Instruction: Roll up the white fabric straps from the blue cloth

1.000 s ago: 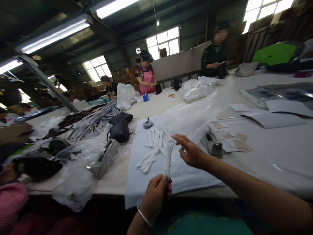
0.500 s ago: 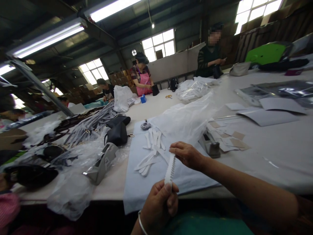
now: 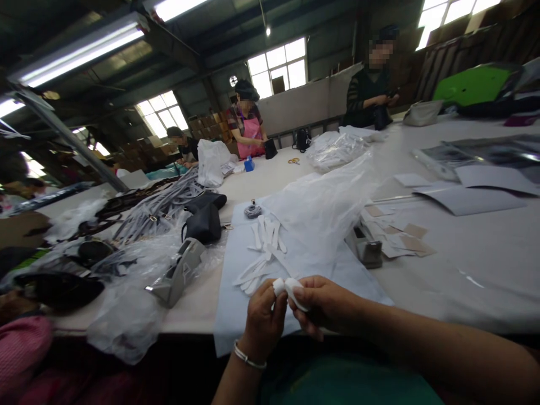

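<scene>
Both my hands meet at the near table edge over a pale blue sheet point(image 3: 236, 315). A white strip point(image 3: 287, 288) is bent over into a small loop between them. My left hand point(image 3: 262, 320), with a bangle on the wrist, pinches one end. My right hand point(image 3: 324, 306) pinches the other end, fingers closed on it. Just beyond my hands lies a loose pile of white strips point(image 3: 261, 253) on the same sheet.
A grey tape dispenser point(image 3: 177, 273) sits left of the sheet, a second dispenser point(image 3: 366, 247) on the right by card pieces. Clear plastic bags point(image 3: 324, 208), black pouches point(image 3: 205, 219) and grey straps point(image 3: 156, 208) lie further back. Other people work at the far side.
The strip stood upright in my left hand, with my right hand open above it. My right hand took its top end and brought it down, folding the strip between both hands.
</scene>
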Demonstrator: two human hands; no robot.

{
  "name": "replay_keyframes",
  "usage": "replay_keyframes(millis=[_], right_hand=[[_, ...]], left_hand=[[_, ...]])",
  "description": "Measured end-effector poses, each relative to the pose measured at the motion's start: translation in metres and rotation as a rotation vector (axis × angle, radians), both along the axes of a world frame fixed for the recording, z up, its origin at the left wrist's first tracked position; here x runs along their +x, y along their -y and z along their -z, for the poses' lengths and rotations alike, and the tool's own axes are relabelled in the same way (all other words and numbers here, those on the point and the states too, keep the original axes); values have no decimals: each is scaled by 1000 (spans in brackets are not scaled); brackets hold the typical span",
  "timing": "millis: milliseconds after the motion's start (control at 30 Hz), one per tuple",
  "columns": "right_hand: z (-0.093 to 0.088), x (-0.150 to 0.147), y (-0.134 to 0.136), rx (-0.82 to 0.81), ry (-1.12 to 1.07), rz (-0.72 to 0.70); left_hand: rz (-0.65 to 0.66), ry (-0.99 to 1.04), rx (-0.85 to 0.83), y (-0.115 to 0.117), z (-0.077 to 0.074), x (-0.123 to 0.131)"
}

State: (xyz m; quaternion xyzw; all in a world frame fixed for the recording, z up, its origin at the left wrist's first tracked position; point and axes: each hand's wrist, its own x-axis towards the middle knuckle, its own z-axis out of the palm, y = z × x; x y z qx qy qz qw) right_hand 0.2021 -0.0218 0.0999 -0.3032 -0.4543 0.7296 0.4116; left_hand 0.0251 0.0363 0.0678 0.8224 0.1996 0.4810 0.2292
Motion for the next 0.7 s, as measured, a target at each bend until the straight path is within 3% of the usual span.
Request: replay_keyframes(millis=[100, 200, 267, 367, 467, 567, 700], right_hand=[[-6, 16, -5, 433, 347, 34], [-3, 25, -11, 931, 730, 329], [7, 24, -15, 1025, 739, 459], [27, 14, -17, 766, 484, 406], [40, -3, -15, 405, 154, 468], [42, -15, -14, 168, -81, 612], [37, -15, -13, -376, -189, 553]], left_hand=[[-134, 94, -171, 16, 10, 12], [-129, 156, -374, 29, 12, 23], [-82, 163, -475, 37, 12, 31], [-65, 134, -471, 44, 17, 40], [-115, 57, -202, 43, 24, 43], [-74, -34, 58, 36, 28, 41], [15, -251, 245, 27, 30, 28]])
